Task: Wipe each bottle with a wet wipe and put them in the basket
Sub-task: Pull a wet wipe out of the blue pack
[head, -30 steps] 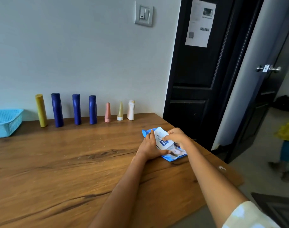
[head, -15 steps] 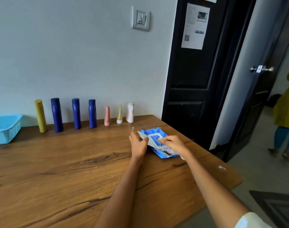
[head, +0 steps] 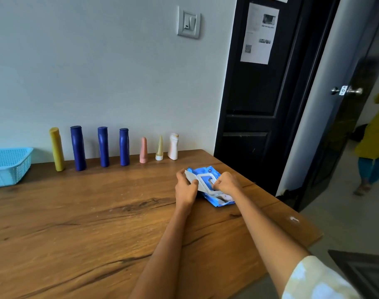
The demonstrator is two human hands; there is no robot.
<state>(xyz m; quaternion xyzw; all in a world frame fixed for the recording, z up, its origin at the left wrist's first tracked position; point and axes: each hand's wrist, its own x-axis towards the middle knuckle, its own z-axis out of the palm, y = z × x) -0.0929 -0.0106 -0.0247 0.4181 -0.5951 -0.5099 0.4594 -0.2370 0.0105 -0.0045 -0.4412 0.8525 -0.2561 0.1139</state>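
Blue film crinkles on the wet-wipe pack (head: 214, 190), which lies on the wooden table (head: 80, 223) to the right of the bottle row. A second ago both hands lay flat over the shut pack; now its white lid flap (head: 191, 177) stands turned back to the pack's left. The left hand (head: 185, 187) holds that flap back, thumb on top and fingers curled behind it. The right hand (head: 226, 182) hovers over the pack's opening, its fingers bunched and curled down as if pinching at a wipe, though whether any wipe is actually caught I cannot tell.

So the pack is open and the first wipe looks about to come out. No wiping has begun: all seven bottles stand upright against the wall beyond the pack, from the yellow bottle (head: 57, 149) through three dark blue bottles (head: 103, 146) to the pink (head: 143, 150), cream-tipped (head: 159, 148) and white bottle (head: 173, 146). The light blue basket (head: 10, 167) sits well left of the pack, past the yellow bottle.
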